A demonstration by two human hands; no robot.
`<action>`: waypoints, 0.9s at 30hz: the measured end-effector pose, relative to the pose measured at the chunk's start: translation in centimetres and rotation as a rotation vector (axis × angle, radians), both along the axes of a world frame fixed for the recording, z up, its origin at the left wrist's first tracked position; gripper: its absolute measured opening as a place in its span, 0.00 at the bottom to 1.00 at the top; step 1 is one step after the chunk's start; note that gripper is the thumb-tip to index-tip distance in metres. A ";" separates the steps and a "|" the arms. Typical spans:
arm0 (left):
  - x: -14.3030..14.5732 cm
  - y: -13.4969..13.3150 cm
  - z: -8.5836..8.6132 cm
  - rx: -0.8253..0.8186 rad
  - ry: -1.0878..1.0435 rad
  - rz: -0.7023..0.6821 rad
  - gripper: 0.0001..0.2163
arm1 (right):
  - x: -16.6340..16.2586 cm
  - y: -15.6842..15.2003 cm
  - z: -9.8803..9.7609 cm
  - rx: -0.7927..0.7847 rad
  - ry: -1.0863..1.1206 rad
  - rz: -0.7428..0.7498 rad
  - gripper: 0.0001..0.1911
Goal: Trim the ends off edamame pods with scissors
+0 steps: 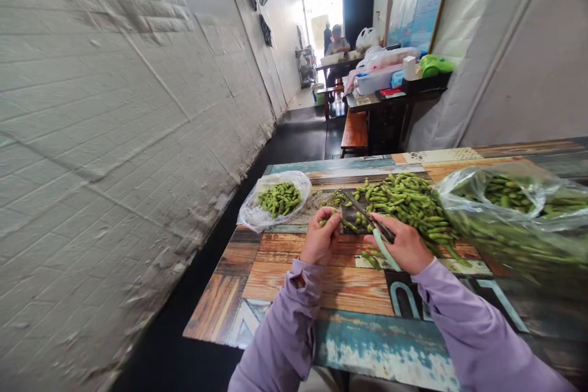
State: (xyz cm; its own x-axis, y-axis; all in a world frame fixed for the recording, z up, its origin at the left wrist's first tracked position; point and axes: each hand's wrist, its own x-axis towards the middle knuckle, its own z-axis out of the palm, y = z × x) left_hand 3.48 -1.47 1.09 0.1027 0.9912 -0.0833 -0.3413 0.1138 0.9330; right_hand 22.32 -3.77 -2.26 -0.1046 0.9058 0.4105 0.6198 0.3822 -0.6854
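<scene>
My left hand [319, 236] is closed in a pinch on a green edamame pod [331, 215], mostly covered by the fingers. In my right hand [404, 244] is a pair of scissors [384, 250] with pale green handles, the dark blades pointing up and left, close to my left fingertips. Beyond the blades lies a small heap of cut pod tips [335, 198]. A large pile of edamame pods [402, 199] spreads behind and to the right of my right hand. A few loose pods [371, 259] lie between my hands.
On the table's left, a clear plastic bag [248, 211] holds pods. A bigger clear bag [463, 208] full of pods stands at the right. Beyond the patchwork-patterned table [271, 285] are a wooden bench [355, 131], a loaded table and a seated person [338, 43]. A wall runs along the left.
</scene>
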 end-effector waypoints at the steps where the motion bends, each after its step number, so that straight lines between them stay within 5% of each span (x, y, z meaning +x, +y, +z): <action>1: 0.0 0.1 0.0 -0.019 -0.043 0.001 0.17 | 0.0 0.0 0.1 -0.001 0.001 0.006 0.24; 27: 0.6 -0.5 0.1 -0.110 -0.273 -0.082 0.20 | -0.8 -0.7 0.4 0.039 -0.100 0.106 0.26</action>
State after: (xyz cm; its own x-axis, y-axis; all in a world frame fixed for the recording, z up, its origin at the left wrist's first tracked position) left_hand 4.11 -1.93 1.19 0.2150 0.9654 -0.1478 -0.5638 0.2463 0.7883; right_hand 21.56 -4.44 -1.89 -0.2409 0.8713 0.4275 0.6393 0.4739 -0.6056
